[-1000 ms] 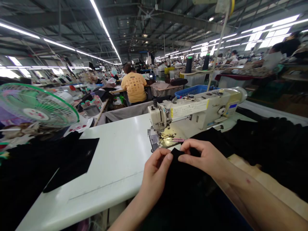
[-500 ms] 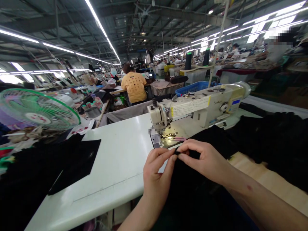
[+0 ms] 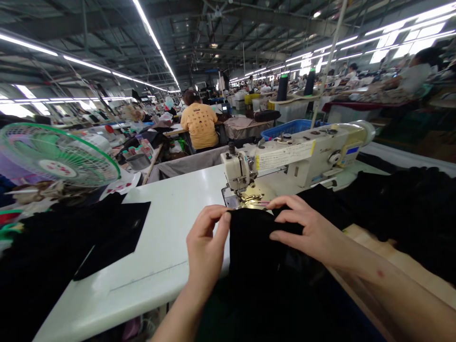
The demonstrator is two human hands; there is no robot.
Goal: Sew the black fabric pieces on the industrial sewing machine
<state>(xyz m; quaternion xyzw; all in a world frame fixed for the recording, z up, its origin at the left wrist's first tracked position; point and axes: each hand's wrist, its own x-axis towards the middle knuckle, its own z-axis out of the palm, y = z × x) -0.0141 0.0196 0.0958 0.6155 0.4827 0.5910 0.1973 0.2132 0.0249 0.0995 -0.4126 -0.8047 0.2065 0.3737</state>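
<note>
My left hand pinches the upper left corner of a piece of black fabric between thumb and fingers. The fabric hangs from there over the front edge of the table, its top edge just before the sewing machine. At the right of that edge is my right hand, open, with thumb and fingers apart and the fingertips at the cloth. Behind the fabric, by the machine's presser foot, lies a thin pink-handled tool, partly hidden.
More black fabric lies on the white table at left, and a dark heap at right. A green-rimmed fan stands at far left. Behind the machine are a blue basket and thread cones. A person in yellow sits ahead.
My hands were together at one spot on the black fabric. The left hand has moved left with the corner, spreading the top edge out; the right hand's fingers have opened.
</note>
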